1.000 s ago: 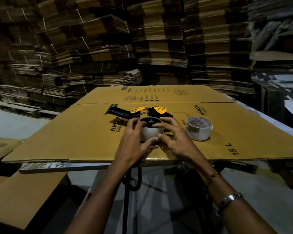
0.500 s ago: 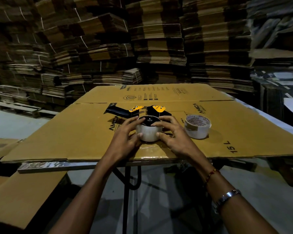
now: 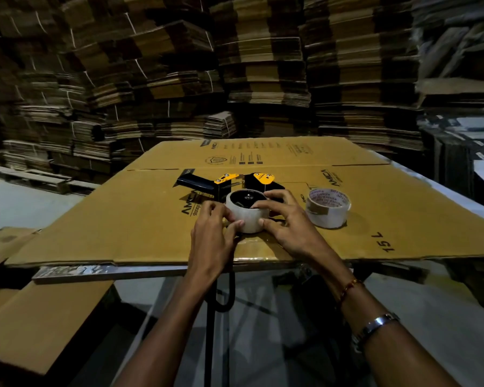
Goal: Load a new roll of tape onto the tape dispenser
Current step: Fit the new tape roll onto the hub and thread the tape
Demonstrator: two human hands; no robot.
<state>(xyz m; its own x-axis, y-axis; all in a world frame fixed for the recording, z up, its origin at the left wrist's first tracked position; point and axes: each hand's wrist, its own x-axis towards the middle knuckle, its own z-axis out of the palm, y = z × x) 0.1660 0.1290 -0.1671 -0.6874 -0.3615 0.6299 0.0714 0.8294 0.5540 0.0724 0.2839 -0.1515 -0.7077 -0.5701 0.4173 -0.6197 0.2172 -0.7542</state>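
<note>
A black and yellow tape dispenser [image 3: 235,182] lies flat on the brown cardboard sheet [image 3: 140,219]. A clear tape roll [image 3: 248,216] sits on the dispenser's black hub. My left hand [image 3: 214,233] pinches the roll's near left side with curled fingers. My right hand [image 3: 287,222] grips the roll from the right, its forefinger over the top rim and thumb on the front wall. A second, thinner tape roll [image 3: 327,208] with a printed core lies to the right, untouched.
The cardboard sheet overhangs a table whose metal front edge [image 3: 76,270] shows below it. Tall stacks of flattened cartons [image 3: 235,65] stand behind. More flat cardboard [image 3: 39,317] lies low at the left. A black table leg [image 3: 211,317] runs down between my arms.
My left fingers slid from the top of the roll down to its near left side. My right hand kept its grip on the right side. The roll stays on the hub.
</note>
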